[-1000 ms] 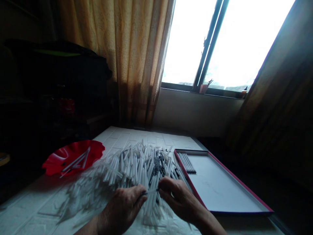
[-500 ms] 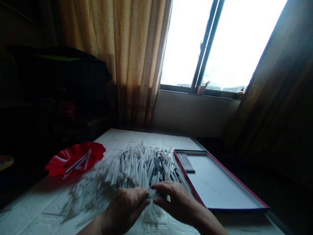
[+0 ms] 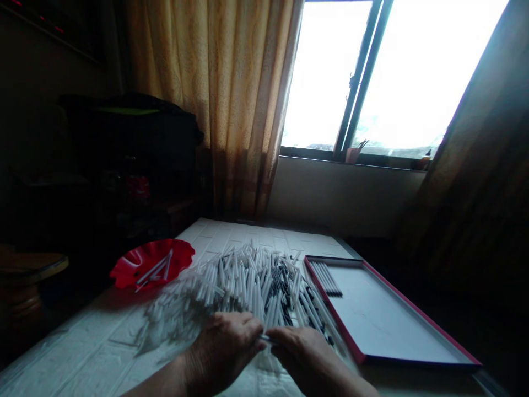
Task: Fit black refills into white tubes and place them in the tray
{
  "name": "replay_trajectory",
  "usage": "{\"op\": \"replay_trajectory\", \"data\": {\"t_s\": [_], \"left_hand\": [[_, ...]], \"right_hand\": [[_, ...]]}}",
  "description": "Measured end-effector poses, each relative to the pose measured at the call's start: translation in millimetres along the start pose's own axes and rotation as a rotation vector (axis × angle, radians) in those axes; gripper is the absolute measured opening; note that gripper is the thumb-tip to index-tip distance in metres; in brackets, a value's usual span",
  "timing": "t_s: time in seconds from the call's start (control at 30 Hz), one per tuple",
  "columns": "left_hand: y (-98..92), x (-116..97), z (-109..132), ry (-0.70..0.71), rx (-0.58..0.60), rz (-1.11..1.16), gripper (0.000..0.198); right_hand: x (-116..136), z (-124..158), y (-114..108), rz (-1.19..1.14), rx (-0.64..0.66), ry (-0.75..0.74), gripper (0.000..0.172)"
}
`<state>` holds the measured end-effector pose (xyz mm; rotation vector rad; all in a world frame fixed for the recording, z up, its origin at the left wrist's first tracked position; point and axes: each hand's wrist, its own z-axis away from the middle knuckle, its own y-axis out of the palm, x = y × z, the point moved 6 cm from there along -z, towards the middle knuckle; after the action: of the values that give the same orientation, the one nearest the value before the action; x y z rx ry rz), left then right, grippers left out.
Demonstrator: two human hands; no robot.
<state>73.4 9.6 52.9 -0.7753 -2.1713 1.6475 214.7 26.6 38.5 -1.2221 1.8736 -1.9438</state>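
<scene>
Far beyond the grip, window point(image 3: 322, 82) flanked by gold curtain point(image 3: 248, 94) and dim right-hand curtain point(image 3: 475, 121); pink cup point(image 3: 352, 155) placed on sill point(image 3: 312, 159). Left of grip, wooden stool point(image 3: 35, 267) cut off by frame edge; farther back, dark bulky object point(image 3: 140, 138) half lost in shadow.

A pile of tubes point(image 3: 248, 281) lies on the bench point(image 3: 82, 342). A bowl point(image 3: 124, 273) with loose tubes point(image 3: 155, 269) in it sits left of the pile. A tray point(image 3: 388, 314) is to the right, with a row of tubes point(image 3: 325, 279) in its far left corner. The left hand point(image 3: 227, 344) and right hand point(image 3: 303, 353) are in front.
</scene>
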Motion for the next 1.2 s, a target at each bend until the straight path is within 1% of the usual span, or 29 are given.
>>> {"op": "replay_trajectory", "data": {"t_s": [0.07,0.13,0.2,0.23,0.3,0.37,0.43,0.53,0.6,0.67,0.73,0.8,0.83,0.9,0.97,1.0,1.07,1.13,1.2], "left_hand": [[-11.4,24,14,-0.098,-0.007,-0.044,0.008],[-22.1,57,35,-0.242,-0.019,-0.108,0.012],[-28.1,89,57,-0.397,-0.032,-0.181,0.019],[-27.6,101,67,-0.451,-0.026,-0.201,0.021],[-19.1,117,82,-0.562,0.025,-0.199,0.025],[-8.2,123,90,-0.625,0.050,-0.157,0.028],[-1.2,124,92,-0.647,0.038,-0.121,0.027],[-0.9,125,91,-0.652,0.012,-0.085,0.024],[-5.6,127,91,-0.648,-0.017,-0.061,0.023],[-9.6,123,91,-0.627,-0.052,-0.040,0.023],[-9.8,111,86,-0.559,-0.109,0.028,0.022],[-7.3,91,77,-0.430,-0.196,0.127,0.019],[-6.1,80,71,-0.358,-0.247,0.158,0.017],[-2.3,58,57,-0.211,-0.306,0.195,0.011],[0.1,41,42,-0.100,-0.351,0.210,0.009],[0.9,36,35,-0.062,-0.368,0.222,0.009],[3.9,30,24,-0.009,-0.365,0.266,0.010],[9.2,30,17,0.017,-0.337,0.337,0.011],[15.5,34,15,0.021,-0.328,0.396,0.011]], "right_hand": [[-6,-1,1,-0.038,-0.055,0.001,0.025],[-16,-1,-2,-0.077,-0.129,0.004,0.028],[-26,1,-3,-0.113,-0.186,0.003,0.031],[-29,2,-2,-0.129,-0.199,0.001,0.032],[-31,3,2,-0.143,-0.208,-0.013,0.031],[-29,5,5,-0.136,-0.215,-0.035,0.030],[-29,9,7,-0.128,-0.252,-0.058,0.028],[-30,13,10,-0.126,-0.300,-0.090,0.026],[-31,12,13,-0.135,-0.280,-0.099,0.024],[-32,8,17,-0.153,-0.246,-0.105,0.022],[-30,5,20,-0.184,-0.230,-0.119,0.017],[-27,4,21,-0.199,-0.244,-0.154,0.012],[-24,4,20,-0.193,-0.268,-0.181,0.011],[-19,6,17,-0.162,-0.334,-0.250,0.012],[-15,8,12,-0.140,-0.385,-0.295,0.015],[-15,8,11,-0.134,-0.393,-0.293,0.017],[-17,8,9,-0.120,-0.380,-0.246,0.018],[-21,6,7,-0.102,-0.364,-0.182,0.019],[-23,6,7,-0.092,-0.347,-0.147,0.021]]}}
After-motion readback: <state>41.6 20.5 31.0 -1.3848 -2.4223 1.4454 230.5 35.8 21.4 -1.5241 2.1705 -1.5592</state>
